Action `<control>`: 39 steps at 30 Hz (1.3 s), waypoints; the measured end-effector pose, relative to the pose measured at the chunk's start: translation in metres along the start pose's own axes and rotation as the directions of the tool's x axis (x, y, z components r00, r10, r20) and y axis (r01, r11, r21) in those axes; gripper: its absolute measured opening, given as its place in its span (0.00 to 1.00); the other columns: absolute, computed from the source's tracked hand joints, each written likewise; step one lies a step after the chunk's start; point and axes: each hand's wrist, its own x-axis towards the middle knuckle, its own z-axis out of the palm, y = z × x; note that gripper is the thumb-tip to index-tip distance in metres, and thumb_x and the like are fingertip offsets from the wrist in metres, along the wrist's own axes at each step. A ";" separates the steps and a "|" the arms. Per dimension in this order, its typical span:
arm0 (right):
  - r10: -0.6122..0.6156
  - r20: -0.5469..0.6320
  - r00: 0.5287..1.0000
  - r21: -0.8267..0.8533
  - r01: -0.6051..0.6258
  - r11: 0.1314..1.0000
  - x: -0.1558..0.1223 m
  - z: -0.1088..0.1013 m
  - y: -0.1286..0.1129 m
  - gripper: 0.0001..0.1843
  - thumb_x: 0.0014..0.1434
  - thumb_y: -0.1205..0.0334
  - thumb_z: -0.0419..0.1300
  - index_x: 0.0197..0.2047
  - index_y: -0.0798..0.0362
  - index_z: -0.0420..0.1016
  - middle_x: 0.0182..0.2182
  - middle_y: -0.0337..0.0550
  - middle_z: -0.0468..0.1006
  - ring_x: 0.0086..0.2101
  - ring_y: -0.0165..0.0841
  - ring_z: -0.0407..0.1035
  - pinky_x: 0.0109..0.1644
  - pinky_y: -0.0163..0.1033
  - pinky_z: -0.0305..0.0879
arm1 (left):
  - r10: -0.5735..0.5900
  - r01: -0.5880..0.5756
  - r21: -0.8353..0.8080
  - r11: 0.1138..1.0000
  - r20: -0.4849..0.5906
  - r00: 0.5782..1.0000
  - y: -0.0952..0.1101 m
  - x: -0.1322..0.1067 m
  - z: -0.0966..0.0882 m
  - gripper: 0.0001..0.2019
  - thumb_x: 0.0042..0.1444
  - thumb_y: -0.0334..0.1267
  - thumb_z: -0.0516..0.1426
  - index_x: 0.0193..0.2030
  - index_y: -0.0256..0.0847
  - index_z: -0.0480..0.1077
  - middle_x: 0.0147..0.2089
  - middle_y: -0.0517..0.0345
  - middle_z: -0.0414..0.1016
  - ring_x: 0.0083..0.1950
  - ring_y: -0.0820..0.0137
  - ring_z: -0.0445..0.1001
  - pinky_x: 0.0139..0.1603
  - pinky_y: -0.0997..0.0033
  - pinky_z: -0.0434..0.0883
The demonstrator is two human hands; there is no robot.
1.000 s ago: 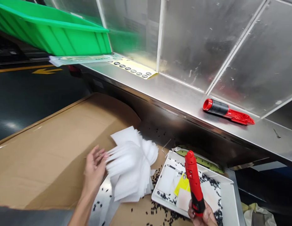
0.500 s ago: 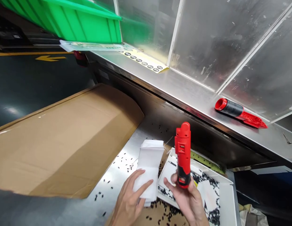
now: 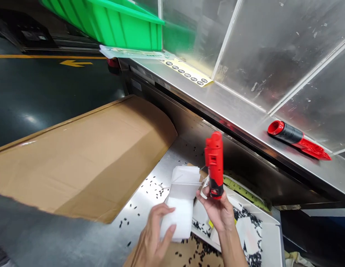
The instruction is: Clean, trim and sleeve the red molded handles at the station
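Note:
My right hand (image 3: pixel 221 215) grips a red and black plastic tool body (image 3: pixel 214 159) by its black lower end, holding it upright above a white tray. Over a stack of white, thin pouch-like sheets (image 3: pixel 181 218), my left hand (image 3: pixel 155 231) has its thumb and forefinger spread apart on the top sheet. Its other fingers are partly hidden. The white tray (image 3: pixel 269 237) holds many small black pieces (image 3: pixel 254 257) and some white paper (image 3: pixel 246 233), partly covered by my right hand and forearm.
A large cardboard sheet (image 3: pixel 85 159) covers the left side of the metal bench. Small black pieces lie scattered around the stack. On the ledge are a red and black part (image 3: pixel 299 139), a sticker sheet (image 3: pixel 189 74) and a green bin (image 3: pixel 124 29).
The view has shifted, so the surroundings appear farther right. The tool body stands slightly higher in the picture. My left thumb and forefinger have shifted on the white stack.

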 end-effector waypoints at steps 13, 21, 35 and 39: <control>0.001 0.102 0.995 -0.267 0.026 0.963 -0.001 -0.008 -0.018 0.27 0.41 0.45 0.74 0.39 0.55 0.82 0.31 0.43 0.78 0.34 0.34 0.68 0.50 0.42 0.65 | 0.045 -0.044 0.041 0.998 -0.035 0.998 -0.001 0.006 0.003 0.11 0.59 0.31 0.50 0.36 0.46 0.73 0.60 0.47 0.63 0.52 0.59 0.71 0.47 0.57 0.75; 0.124 0.114 0.986 -0.197 -0.100 0.975 0.010 0.017 0.010 0.26 0.40 0.47 0.76 0.39 0.54 0.82 0.31 0.42 0.78 0.34 0.34 0.70 0.57 0.50 0.66 | -0.055 0.065 -0.118 0.991 0.084 0.995 0.012 0.013 -0.017 0.18 0.64 0.46 0.40 0.33 0.46 0.67 0.44 0.51 0.78 0.60 0.55 0.68 0.54 0.56 0.70; 0.119 0.051 0.992 -0.103 -0.113 0.988 0.029 0.001 0.060 0.22 0.44 0.51 0.75 0.39 0.54 0.81 0.33 0.41 0.81 0.37 0.32 0.73 0.61 0.48 0.64 | -0.218 0.234 0.178 0.956 -0.108 0.970 0.005 0.060 -0.036 0.15 0.61 0.49 0.52 0.46 0.48 0.74 0.35 0.61 0.75 0.26 0.70 0.71 0.28 0.71 0.63; 0.115 0.040 0.993 -0.116 -0.110 0.987 0.029 0.003 0.065 0.20 0.45 0.51 0.75 0.37 0.54 0.81 0.32 0.41 0.80 0.37 0.32 0.73 0.59 0.46 0.66 | -0.140 0.165 0.242 0.956 -0.116 0.983 0.002 0.069 -0.041 0.16 0.63 0.47 0.49 0.32 0.45 0.74 0.35 0.59 0.76 0.27 0.70 0.68 0.28 0.70 0.58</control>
